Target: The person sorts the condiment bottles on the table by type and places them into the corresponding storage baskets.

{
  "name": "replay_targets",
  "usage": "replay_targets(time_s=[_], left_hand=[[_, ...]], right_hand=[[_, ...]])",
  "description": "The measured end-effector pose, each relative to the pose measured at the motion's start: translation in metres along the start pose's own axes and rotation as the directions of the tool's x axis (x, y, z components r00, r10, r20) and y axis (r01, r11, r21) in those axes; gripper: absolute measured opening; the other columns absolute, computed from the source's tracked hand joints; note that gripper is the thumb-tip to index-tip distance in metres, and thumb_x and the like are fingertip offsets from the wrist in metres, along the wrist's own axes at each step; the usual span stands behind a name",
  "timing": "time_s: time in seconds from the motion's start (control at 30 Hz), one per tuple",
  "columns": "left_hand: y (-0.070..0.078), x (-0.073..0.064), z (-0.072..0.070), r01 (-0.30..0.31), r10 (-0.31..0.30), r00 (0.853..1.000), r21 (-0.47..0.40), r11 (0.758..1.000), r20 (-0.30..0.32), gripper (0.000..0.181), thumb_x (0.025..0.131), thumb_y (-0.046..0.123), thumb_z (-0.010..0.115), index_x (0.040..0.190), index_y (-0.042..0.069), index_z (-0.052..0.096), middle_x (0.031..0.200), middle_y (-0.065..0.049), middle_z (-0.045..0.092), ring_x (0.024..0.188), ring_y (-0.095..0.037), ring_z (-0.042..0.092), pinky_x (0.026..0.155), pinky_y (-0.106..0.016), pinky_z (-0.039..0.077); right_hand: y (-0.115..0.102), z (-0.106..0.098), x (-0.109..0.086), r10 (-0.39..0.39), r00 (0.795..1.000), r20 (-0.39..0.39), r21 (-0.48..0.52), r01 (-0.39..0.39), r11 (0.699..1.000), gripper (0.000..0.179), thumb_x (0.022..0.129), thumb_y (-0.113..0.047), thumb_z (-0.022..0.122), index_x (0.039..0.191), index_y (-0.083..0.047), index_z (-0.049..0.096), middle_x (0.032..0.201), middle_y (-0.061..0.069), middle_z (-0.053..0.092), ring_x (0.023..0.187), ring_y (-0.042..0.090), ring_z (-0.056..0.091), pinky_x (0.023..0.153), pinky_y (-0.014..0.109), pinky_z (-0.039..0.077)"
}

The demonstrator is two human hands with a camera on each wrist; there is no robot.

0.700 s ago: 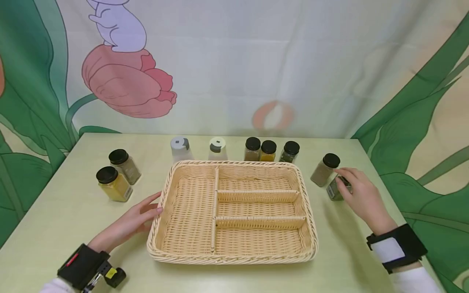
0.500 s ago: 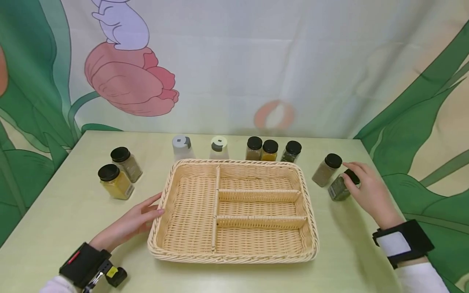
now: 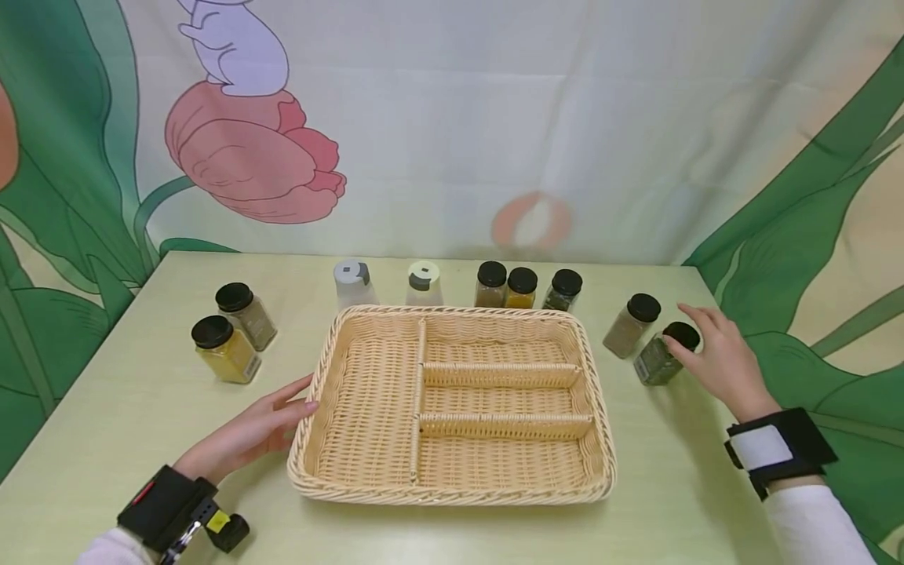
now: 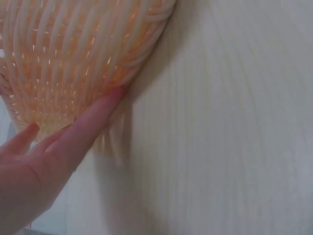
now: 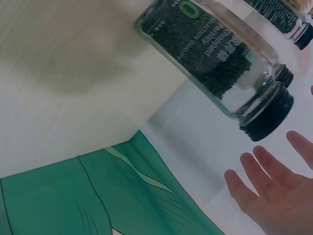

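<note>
My left hand [image 3: 257, 428] rests with extended fingers against the left side of a woven basket [image 3: 452, 497], which has a long left compartment and several on the right; the left wrist view shows a fingertip touching the basket wall [image 4: 68, 63]. My right hand [image 3: 723, 365] is spread beside a glass spice jar [image 3: 657, 362] with dark green flakes and a black cap. In the right wrist view a gap shows between the jar's cap [image 5: 268, 111] and my fingers [image 5: 259, 171]. Just left of it stands a grey-brown spice jar [image 3: 628, 329].
Behind the basket stand two white-topped bottles [image 3: 356, 286] and several black-capped jars [image 3: 522, 289]. A yellow spice jar [image 3: 229, 353] and a grey-brown one [image 3: 250, 322] stand at the left of the table [image 3: 106, 439]. A printed curtain [image 3: 424, 157] hangs behind.
My right hand has come away from the green-flake jar, moving right, fingers spread off its cap. The jar has shifted slightly right. My left hand keeps its place at the basket.
</note>
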State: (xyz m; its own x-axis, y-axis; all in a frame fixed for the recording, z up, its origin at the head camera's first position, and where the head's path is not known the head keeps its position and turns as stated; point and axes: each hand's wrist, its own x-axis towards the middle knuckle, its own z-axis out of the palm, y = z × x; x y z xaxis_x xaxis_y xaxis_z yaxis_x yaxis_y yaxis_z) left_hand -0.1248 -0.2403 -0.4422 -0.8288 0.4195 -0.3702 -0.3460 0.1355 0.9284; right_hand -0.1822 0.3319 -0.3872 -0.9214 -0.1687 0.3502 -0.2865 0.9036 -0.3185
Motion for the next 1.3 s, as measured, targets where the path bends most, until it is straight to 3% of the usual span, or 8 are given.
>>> replay_targets(time_s=[0.2,0.4,0.63,0.8,0.97,1.3], left_hand=[[-0.004,-0.001,-0.001,0.004,-0.005,1.000,-0.060,0.998,-0.021,0.065,0.092,0.024,0.045,0.139,0.009,0.003,0.138,-0.033,0.017,0.109,-0.029,0.045,0.085,-0.051,0.043],[-0.006,0.000,-0.003,0.009,-0.012,0.999,-0.067,0.998,-0.039,0.065,0.091,0.024,0.047,0.139,0.009,0.005,0.138,-0.032,0.019,0.107,-0.027,0.047,0.084,-0.053,0.043],[-0.006,0.002,-0.002,0.019,-0.021,0.999,-0.064,0.998,-0.038,0.066,0.091,0.024,0.047,0.139,0.009,0.005,0.139,-0.032,0.018,0.110,-0.028,0.044,0.086,-0.054,0.041],[-0.005,0.003,-0.001,0.024,-0.027,0.999,-0.084,0.996,-0.039,0.067,0.090,0.024,0.048,0.139,0.009,0.005,0.139,-0.031,0.018,0.110,-0.028,0.044,0.086,-0.055,0.041],[-0.005,0.003,-0.001,0.023,-0.027,0.999,-0.099,0.995,-0.042,0.066,0.090,0.023,0.048,0.139,0.009,0.006,0.139,-0.031,0.018,0.110,-0.027,0.044,0.084,-0.057,0.041],[-0.003,0.002,-0.001,0.022,-0.024,0.999,-0.091,0.996,-0.022,0.067,0.090,0.024,0.048,0.139,0.010,0.005,0.140,-0.031,0.015,0.112,-0.029,0.042,0.085,-0.059,0.040]], right_hand=[[0.008,0.009,0.003,0.081,0.989,0.126,0.014,-0.084,0.996,0.060,0.085,-0.035,0.055,0.128,0.002,0.034,0.116,0.037,0.037,0.104,0.051,0.036,0.078,0.066,0.037],[0.011,0.016,0.002,0.087,0.991,0.102,0.020,-0.090,0.996,0.053,0.085,-0.030,0.057,0.122,0.004,0.041,0.111,0.037,0.042,0.099,0.051,0.042,0.078,0.064,0.039],[0.011,0.020,0.002,0.057,0.998,0.027,-0.009,-0.057,0.998,0.048,0.079,-0.018,0.064,0.115,0.007,0.045,0.092,0.034,0.047,0.078,0.045,0.050,0.062,0.058,0.045],[0.008,0.017,0.002,0.059,0.997,0.053,-0.014,-0.059,0.998,0.047,0.081,-0.017,0.062,0.115,0.009,0.044,0.093,0.036,0.046,0.077,0.046,0.050,0.062,0.058,0.045],[0.005,0.013,0.004,0.015,0.998,0.065,-0.029,-0.013,0.999,0.045,0.080,-0.015,0.063,0.114,0.010,0.045,0.094,0.036,0.048,0.078,0.047,0.051,0.063,0.059,0.045],[-0.006,-0.001,0.007,-0.031,0.991,0.131,0.009,0.030,1.000,0.046,0.081,-0.017,0.062,0.115,0.009,0.046,0.091,0.030,0.050,0.072,0.034,0.050,0.057,0.049,0.044]])
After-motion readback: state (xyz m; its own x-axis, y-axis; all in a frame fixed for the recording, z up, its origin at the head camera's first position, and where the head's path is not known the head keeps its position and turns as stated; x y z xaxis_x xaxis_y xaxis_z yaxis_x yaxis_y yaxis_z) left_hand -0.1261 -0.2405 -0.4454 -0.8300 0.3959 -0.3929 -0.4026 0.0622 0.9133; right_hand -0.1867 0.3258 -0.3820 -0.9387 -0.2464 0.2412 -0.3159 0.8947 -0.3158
